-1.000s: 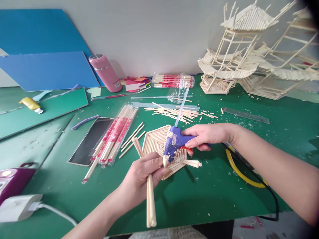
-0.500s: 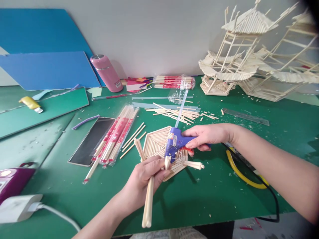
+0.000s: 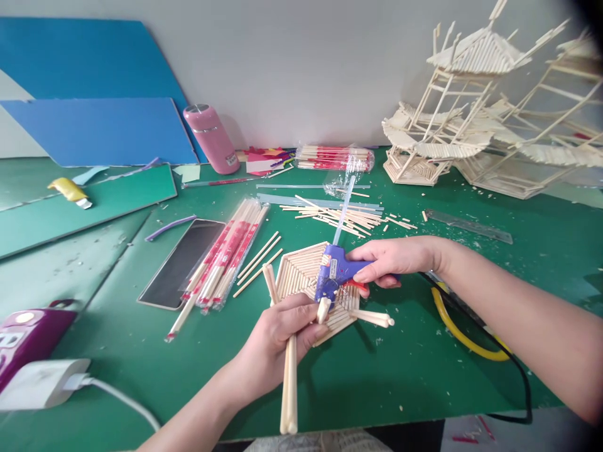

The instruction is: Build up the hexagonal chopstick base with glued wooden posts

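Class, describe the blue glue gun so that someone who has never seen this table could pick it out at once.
Start at the green table and find the hexagonal stick panel near its front middle. Just above it, the right hand grips the glue gun. It is the only blue tool there, with a clear glue stick rising from its back.

Blue glue gun (image 3: pixel 335 275), held in the right hand (image 3: pixel 393 260), nozzle angled down and to the left, a clear glue stick projecting from its far end. Pale wooden chopsticks (image 3: pixel 288 383), gripped in the left hand (image 3: pixel 277 339), meet the nozzle at their upper ends; their lower ends point toward the table's near edge.
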`<state>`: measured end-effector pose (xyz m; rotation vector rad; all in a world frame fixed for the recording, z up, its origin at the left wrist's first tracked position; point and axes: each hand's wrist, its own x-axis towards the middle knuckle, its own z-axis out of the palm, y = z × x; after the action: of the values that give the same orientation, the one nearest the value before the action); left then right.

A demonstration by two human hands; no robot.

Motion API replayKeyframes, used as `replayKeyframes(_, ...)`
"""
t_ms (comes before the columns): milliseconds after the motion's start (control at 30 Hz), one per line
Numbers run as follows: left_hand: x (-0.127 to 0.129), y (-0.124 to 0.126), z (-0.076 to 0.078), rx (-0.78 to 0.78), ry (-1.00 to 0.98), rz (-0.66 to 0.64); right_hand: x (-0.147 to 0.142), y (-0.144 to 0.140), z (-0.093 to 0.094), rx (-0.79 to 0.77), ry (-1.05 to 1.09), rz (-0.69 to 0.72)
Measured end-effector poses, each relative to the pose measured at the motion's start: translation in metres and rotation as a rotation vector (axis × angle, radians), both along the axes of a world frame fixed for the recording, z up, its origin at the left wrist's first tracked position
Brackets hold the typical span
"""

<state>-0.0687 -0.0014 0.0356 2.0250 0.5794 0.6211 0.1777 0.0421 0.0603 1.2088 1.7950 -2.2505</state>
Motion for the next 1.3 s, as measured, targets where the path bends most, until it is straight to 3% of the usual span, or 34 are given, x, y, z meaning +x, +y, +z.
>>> replayKeyframes(1300, -0.0021, -0.002, -0.0021, 0.03, -0.005, 0.027, -0.0038, -0.0075, -0.0007, -0.014, -0.009, -0.041)
